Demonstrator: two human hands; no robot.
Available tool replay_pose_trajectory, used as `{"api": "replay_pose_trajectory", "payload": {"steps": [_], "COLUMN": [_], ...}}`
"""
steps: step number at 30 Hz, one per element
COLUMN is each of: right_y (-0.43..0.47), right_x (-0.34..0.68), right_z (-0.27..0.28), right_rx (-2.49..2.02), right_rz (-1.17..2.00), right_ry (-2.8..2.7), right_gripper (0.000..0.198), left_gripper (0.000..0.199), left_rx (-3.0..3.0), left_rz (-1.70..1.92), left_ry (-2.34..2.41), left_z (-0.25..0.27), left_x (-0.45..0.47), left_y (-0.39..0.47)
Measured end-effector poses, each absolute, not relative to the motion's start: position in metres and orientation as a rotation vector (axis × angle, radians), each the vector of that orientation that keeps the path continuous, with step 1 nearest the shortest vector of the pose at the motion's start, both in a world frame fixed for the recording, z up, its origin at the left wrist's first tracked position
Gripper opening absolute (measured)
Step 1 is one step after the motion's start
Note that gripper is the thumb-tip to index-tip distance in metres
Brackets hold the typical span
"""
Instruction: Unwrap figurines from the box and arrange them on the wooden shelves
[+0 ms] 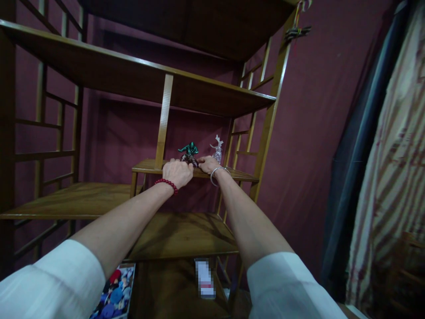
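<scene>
On the raised middle shelf [148, 165], a small shiny dark brown-purple ornament [189, 160] sits between my hands, partly hidden by fingers. Directly above or behind it shows a glossy green figurine [189, 148]; I cannot tell whether the two are one piece. My left hand [177, 172], with a red bead bracelet at the wrist, is closed at the ornament's left side. From the right, my right hand [209, 165], wearing a silver bangle, has its fingers curled against the same ornament. A clear deer figurine [217, 149] with antlers stands just behind my right hand.
The wooden rack [265, 133] has an upright divider [164, 119] left of my hands and an upper board [133, 71] overhead. Below are a lower shelf [186, 235], a blurred white box [205, 278] and a colourful picture-covered box [116, 294]. A striped curtain [381, 177] hangs right.
</scene>
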State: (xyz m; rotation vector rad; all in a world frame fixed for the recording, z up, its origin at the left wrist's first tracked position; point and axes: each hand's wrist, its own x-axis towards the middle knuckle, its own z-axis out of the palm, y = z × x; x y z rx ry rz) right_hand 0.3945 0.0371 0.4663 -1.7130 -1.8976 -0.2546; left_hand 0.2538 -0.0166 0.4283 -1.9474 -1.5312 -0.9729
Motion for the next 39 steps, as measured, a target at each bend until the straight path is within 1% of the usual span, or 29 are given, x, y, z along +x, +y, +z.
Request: {"api": "replay_pose_trajectory", "payload": {"steps": [11,18,33,39], "right_y": [0.0378,0.0399,0.04,0.0393], "right_x": [0.3942,0.3949,0.3966,0.3959], "right_z": [0.4665,0.4648,0.4659,0.4651], "right_rx": [-1.718,-1.716,-1.726,-1.722], "right_rz": [-0.213,-0.243,-0.258,-0.253], "right_ry": [-1.891,-1.847,-1.879,-1.868], "right_gripper": [0.035,0.032,0.035,0.033], "left_gripper": [0.052,0.053,0.052,0.052], "left_rx": [-1.939,-1.937,-1.933,-1.939], "left_rz": [-1.001,-1.009,-0.983,-1.004], "left_ry": [-1.518,-1.519,-1.501,-1.503], "left_z": [0.427,0.4263,0.4258,0.4261], "left_x": [0.2541,0.2545,0.2534,0.2533], "left_y": [-0.0141,-0.0168,-0.0185,-0.0184]}}
